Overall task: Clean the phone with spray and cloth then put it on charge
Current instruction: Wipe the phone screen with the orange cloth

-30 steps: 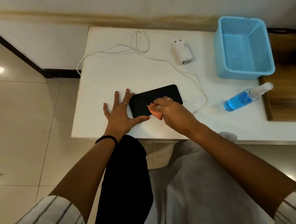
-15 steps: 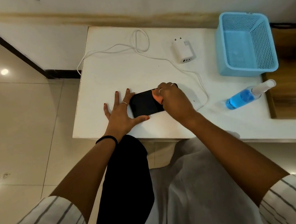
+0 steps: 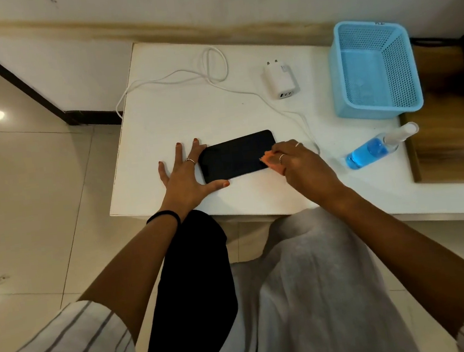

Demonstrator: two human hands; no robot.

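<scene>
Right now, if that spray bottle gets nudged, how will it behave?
The spray bottle lies on its side on the table, so it would probably roll. It looks partly filled with blue liquid, likely light, and sloshing could make it wobble. The clear body looks smooth, possibly slippery.

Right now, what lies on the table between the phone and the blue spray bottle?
In the head view, the right hand holding the orange cloth and the white cable lie between the phone and the spray bottle.
</scene>
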